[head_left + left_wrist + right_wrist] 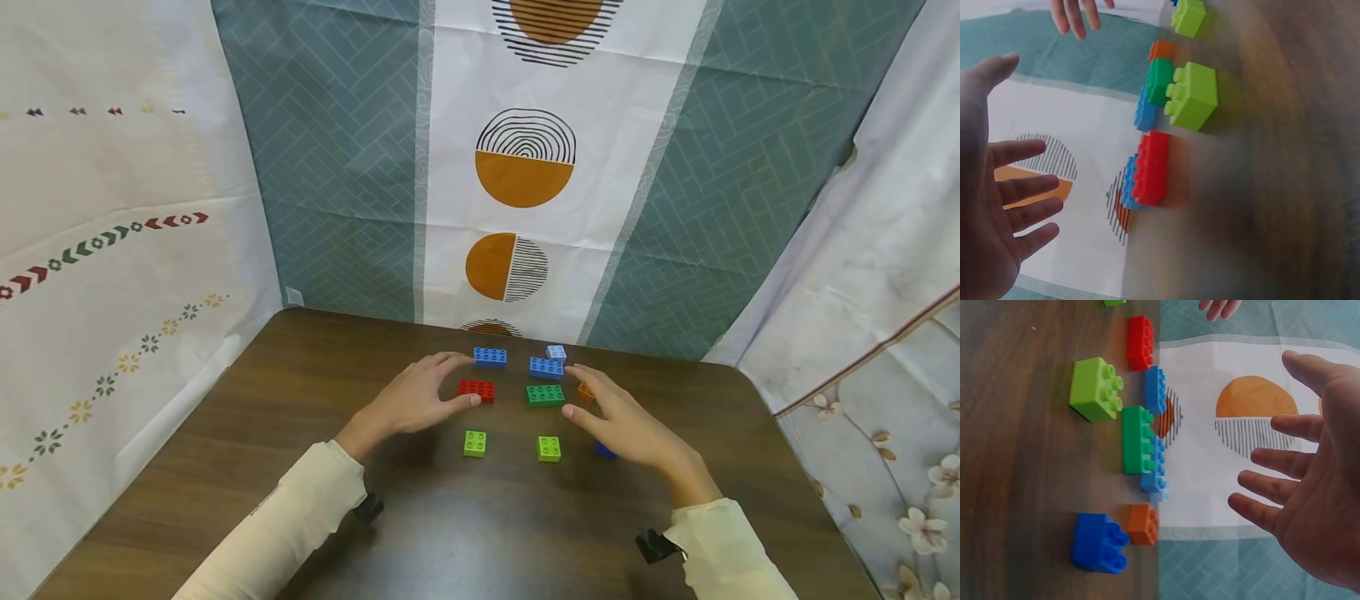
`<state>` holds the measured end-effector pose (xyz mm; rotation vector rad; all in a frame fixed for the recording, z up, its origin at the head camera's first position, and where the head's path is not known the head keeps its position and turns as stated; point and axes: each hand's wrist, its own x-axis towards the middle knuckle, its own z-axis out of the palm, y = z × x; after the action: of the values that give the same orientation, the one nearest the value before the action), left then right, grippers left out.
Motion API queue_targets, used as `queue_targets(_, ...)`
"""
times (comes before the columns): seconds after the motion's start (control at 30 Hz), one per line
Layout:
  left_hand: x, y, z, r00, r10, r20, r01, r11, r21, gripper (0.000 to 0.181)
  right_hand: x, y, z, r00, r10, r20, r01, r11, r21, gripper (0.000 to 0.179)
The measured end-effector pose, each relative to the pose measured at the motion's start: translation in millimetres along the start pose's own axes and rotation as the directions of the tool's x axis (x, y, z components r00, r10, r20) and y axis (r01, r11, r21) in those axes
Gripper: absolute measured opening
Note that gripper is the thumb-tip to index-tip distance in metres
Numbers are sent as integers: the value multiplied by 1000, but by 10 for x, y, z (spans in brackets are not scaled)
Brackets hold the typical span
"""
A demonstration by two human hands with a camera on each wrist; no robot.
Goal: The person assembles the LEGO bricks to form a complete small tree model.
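My left hand (416, 396) hovers above the table, fingers spread and holding nothing, close to the red brick (477, 391). Behind that lies a blue brick (490, 357). On the other side my right hand (626, 421) is also raised with its fingers apart and nothing in it. It partly covers an orange brick (585, 392) and a dark blue brick (1099, 544). Near its fingertips are a green brick (545, 395), a second blue brick (547, 367) and a light blue brick (556, 352). Two lime green bricks, one left (475, 443) and one right (549, 449), lie nearer to me.
The bricks lie apart on a dark wooden table (465, 533). A patterned cloth (337, 167) hangs along the table's far edge. White printed cloths flank it, one on the left (135, 275) and one on the right (885, 375).
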<state>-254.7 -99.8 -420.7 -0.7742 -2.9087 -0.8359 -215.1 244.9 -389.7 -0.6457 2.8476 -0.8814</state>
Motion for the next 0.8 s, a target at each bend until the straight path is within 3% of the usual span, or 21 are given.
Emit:
queue_targets(0.47, -138, -134, 193, 996, -58, 61, 63, 994, -89, 72, -59, 102, 301, 999, 44, 1, -44, 998, 50, 67)
queue_targets(0.8, -177, -199, 268, 996, -4, 93, 23, 979, -201, 57, -72, 215, 463, 998, 48, 30, -51, 991, 127, 58)
